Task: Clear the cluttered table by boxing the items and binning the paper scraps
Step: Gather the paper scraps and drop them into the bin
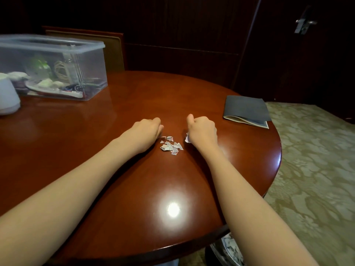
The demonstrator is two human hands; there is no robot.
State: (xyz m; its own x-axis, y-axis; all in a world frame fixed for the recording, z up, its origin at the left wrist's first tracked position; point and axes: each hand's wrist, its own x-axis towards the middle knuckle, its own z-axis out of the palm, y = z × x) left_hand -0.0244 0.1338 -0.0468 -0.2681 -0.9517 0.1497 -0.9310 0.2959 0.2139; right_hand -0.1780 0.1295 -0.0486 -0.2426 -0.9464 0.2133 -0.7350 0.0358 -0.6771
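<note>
Room: dark wood panelling behind; patterned carpet (317, 160) at right of frame; a chair (113, 48) at upper left.
Surface: round, glossy red-brown counter (134, 104), with a lamp glare low at centre.
Box: clear lidded box (57, 54) at upper left, lid on. Assorted small items show through its wall.
Scraps: small heap of torn scraps (171, 145) at mid-frame, lying on the counter between the two hands.
Bin: bin (228, 248) at the bottom edge, partly under the counter rim. White paper bits are visible inside it.
Done, by my reading: boxing looks mostly finished, and some paper is already binned.
Left to do: the heap at centre. Possibly also the dark folder (246, 109) at right and the white vessel (7, 95) at far left, though I cannot say whether either belongs in the box.
Left hand (148, 129): forearm stretched out from lower left, knuckles up, fingers curled down at the heap's left edge. The back of the hand hides the grip, so I cannot tell if it holds anything.
Right hand (201, 129): forearm from lower right, fist closed, thumb raised. The grip is tight, and a white scrap pokes out at its near-left edge, so it seems to hold paper.
Step in hand: likely gathering the heap for the bin.
</note>
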